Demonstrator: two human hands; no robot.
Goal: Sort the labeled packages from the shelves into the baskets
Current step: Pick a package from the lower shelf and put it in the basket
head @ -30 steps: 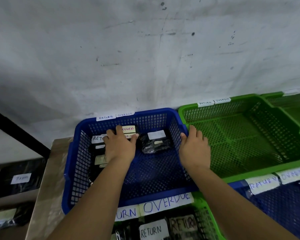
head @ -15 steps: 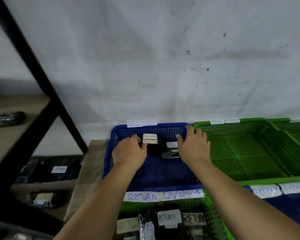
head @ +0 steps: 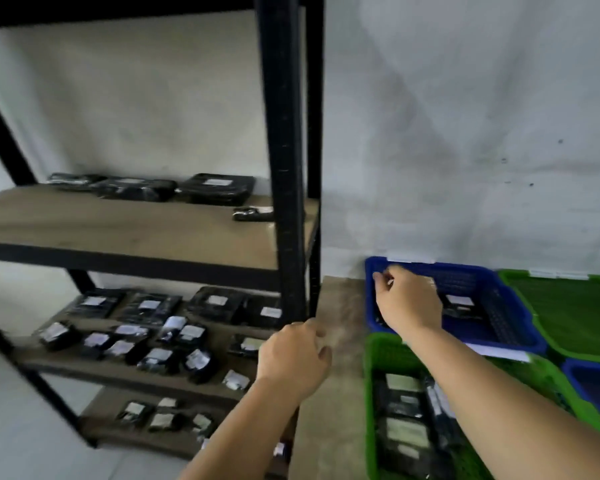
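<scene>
Though smudged, white wall (head: pixel 465 133) behind shelving (head: pixel 282 168)

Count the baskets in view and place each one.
5: far blue basket under the right hand, near green basket, far green basket, another green, near blue. Others may lie off-frame.

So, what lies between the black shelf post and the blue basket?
In the head view, only a bare strip of brown tabletop separates the black shelf post from the blue basket.
</scene>
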